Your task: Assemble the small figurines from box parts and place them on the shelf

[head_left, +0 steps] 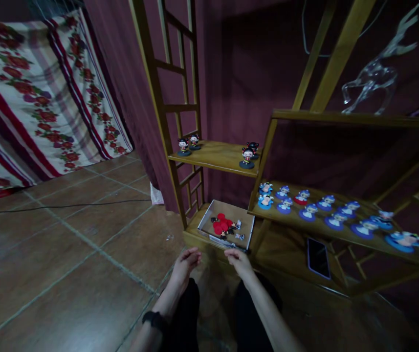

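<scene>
My left hand (pixel 187 263), with a dark band on its wrist, hovers before the lower shelf. Its fingers are curled together and nothing shows in them. Level with it, to the right, my right hand (pixel 240 263) is also closed, thumb against fingers, with nothing visible inside. Just beyond both hands a shallow cardboard box (pixel 244 220) rests on the bottom shelf, touched by neither. Inside lie red round pieces (pixel 223 224) and several small black-and-white figurines (pixel 239 236). Above the box, black-haired figurines (pixel 247 157) stand on the small middle shelf (pixel 214 150), grouped at its two ends.
On the right shelf stand several blue-and-white figurines (pixel 309 211), one with a red base (pixel 301 196). A phone (pixel 318 257) lies below them. A clear glass deer (pixel 372 80) stands on the top shelf. Flowered cloth (pixel 44 107) hangs at left; a cable (pixel 66 206) crosses the floor.
</scene>
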{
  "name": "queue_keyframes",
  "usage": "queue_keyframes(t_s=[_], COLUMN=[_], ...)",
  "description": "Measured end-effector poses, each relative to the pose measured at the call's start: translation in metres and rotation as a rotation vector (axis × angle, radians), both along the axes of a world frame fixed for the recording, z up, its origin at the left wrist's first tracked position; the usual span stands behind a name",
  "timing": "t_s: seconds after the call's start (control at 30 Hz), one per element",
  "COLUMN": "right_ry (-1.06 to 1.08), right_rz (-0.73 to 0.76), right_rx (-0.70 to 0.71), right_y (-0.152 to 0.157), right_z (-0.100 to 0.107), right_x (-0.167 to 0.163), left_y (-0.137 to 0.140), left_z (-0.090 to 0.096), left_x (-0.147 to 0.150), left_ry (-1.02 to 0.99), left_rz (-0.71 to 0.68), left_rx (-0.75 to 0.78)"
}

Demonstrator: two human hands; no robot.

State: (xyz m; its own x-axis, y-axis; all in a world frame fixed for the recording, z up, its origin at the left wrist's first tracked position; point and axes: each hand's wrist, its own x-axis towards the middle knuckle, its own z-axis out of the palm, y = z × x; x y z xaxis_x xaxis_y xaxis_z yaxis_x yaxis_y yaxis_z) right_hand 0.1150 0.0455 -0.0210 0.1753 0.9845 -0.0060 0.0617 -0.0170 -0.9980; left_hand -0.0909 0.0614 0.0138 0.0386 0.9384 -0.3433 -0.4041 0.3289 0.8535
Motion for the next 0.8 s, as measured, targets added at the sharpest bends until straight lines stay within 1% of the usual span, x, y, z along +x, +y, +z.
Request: queue_keyframes(t_s=[0.07,0.17,0.3,0.4,0.6,0.7,0.8], right_ry=[-0.050,-0.139,-0.242,-0.287,-0.347,-0.410,-0.532], right_rz=[-0.032,-0.083,-0.154,-0.184,-0.196,-0.172,-0.120], right_rx=[0.014,0.035,0.037,0.017,-0.021,-0.035,-0.047], right_y=[0.004,0.015,0.035,0.053,0.096,0.119,0.139], right_z=[-0.004,-0.011,-0.018,-0.020,-0.022,-0.028,-0.033], right_x=[0.008,0.021,0.038,0.045,0.043,0.038,0.033], left_y=[0.006,0.017,0.038,0.057,0.099,0.116,0.129], left_z=[-0.004,-0.006,-0.003,0.002,0.006,0.001,-0.008], left_x=[0.004,0.015,0.033,0.041,0.042,0.039,0.032], left_ry=[0.045,0.072,0.051,0.034,0.008,0.003,-0.002], left_rz=[0.028,0.030,0.013,0.021,0.074,0.082,0.093], left_rx=[-0.048,-0.094,-0.085,-0.068,-0.008,0.017,-0.001])
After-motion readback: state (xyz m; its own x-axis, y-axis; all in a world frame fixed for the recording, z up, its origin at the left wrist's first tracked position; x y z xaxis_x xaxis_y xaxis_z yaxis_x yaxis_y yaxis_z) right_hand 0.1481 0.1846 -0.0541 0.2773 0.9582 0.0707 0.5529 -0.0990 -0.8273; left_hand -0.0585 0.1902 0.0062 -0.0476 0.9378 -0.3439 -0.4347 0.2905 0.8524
